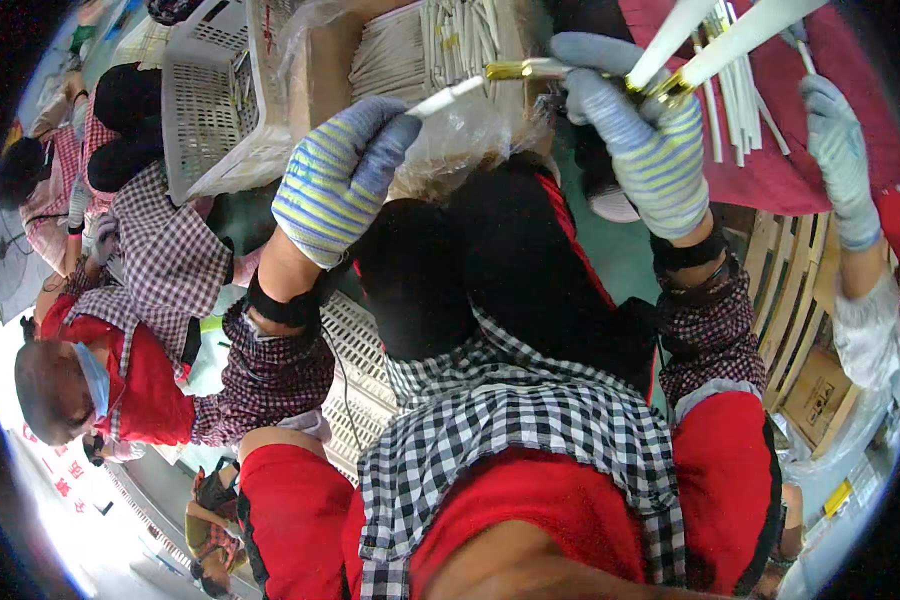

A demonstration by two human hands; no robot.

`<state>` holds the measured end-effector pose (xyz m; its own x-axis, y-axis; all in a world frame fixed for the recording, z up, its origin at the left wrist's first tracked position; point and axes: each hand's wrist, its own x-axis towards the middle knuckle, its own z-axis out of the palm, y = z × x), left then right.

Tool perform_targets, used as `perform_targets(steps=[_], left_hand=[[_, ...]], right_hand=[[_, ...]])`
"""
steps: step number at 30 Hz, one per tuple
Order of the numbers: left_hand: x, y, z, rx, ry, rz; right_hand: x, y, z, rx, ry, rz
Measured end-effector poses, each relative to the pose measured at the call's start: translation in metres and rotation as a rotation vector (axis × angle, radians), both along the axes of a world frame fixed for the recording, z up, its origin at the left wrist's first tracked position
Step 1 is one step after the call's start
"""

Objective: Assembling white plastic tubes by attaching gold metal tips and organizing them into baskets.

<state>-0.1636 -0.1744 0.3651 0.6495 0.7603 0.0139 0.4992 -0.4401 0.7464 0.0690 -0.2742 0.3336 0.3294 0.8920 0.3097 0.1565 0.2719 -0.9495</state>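
Both hands [340, 180] [650, 150] grip white tubes [450, 97] above a tube-filled box [440, 45].

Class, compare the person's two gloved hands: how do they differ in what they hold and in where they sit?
The left hand pinches one short white tube; the right hand grips long white tubes with brass ends. The left hand sits lower, the right hand higher. Both wear grey gloves striped blue and yellow.
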Motion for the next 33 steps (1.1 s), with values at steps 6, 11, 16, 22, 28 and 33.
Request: perform_targets(steps=[6, 11, 16, 22, 28, 33], left_hand=[[-0.019, -0.024, 0.027, 0.163, -0.007, -0.245], [-0.029, -0.028, 0.036, -0.389, 0.11, -0.156], [-0.025, -0.046, 0.026, -0.167, 0.107, -0.146], [-0.024, -0.036, 0.021, 0.92, 0.261, -0.307], [-0.024, -0.024, 0.007, 0.365, 0.127, -0.324], [-0.019, -0.016, 0.011, 0.514, 0.202, -0.513]], right_hand=[[0.004, -0.014, 0.015, 0.23, -0.314, 0.091], [-0.003, -0.02, 0.018, 0.263, -0.822, 0.159], [0.0, -0.033, 0.013, 0.266, -0.938, 0.083], [-0.025, -0.041, 0.004, -0.259, -0.089, 0.163], [-0.021, -0.032, 0.02, 0.153, -0.651, 0.136], [-0.019, -0.039, 0.008, -0.215, -0.73, 0.395]])
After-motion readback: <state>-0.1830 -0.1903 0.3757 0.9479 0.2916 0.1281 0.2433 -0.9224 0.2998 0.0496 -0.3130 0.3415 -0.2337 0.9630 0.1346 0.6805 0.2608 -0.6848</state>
